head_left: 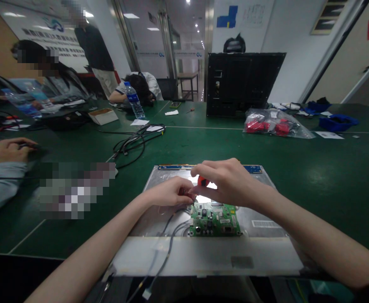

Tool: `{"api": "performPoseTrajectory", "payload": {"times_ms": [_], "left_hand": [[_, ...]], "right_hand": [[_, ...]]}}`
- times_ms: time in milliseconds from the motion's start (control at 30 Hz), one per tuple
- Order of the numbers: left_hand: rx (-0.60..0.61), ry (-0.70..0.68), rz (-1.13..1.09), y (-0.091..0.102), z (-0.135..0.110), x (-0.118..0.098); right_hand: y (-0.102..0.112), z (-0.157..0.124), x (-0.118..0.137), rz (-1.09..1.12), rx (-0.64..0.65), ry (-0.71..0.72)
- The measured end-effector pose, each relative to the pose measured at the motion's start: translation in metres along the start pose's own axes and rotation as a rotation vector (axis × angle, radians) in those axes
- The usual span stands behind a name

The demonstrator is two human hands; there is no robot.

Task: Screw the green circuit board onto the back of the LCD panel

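One bare right hand: fingers curled narrowly around an orange-and-black tool handle.
Bare left hand: fingers bunched together beside it; whether they gripped anything could not be told.
Green rectangular circuit board: lay near both hands, on a silver metal panel.

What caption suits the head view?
Right hand holding an orange tool, left hand beside it, by a green board on a metal panel.

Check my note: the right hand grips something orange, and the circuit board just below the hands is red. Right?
Not quite: the head view shows that circuit board is green, not red. The right hand does grip something orange.
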State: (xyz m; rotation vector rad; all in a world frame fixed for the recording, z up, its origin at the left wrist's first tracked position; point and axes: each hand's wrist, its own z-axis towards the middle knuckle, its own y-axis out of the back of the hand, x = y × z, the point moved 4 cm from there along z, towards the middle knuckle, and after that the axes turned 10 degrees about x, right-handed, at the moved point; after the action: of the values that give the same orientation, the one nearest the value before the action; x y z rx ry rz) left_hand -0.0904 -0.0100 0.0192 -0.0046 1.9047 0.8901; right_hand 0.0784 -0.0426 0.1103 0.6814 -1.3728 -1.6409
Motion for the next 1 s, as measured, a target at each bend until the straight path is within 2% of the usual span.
{"api": "performPoseTrajectory", "payload": {"times_ms": [133,400,667,1000], "left_hand": [[-0.003,-0.003,0.007,-0.0002,0.0009,0.0031],[-0.005,-0.010,-0.006,-0.0015,0.0005,0.0031],[-0.012,0.015,-0.003,0.0004,0.0002,0.0004],[0.028,0.022,-0.034,-0.0009,0.0015,0.0032]], "right_hand": [[-0.0005,-0.0005,0.0000,0.003,0.011,0.002],[-0.0038,-0.0009,-0.0008,0.154,0.015,-0.023],[-0.0046,0.0004,-0.0015,0.130,0.074,-0.103],[-0.0026,0.0006,0.0000,0.020,0.089,-0.172]]}}
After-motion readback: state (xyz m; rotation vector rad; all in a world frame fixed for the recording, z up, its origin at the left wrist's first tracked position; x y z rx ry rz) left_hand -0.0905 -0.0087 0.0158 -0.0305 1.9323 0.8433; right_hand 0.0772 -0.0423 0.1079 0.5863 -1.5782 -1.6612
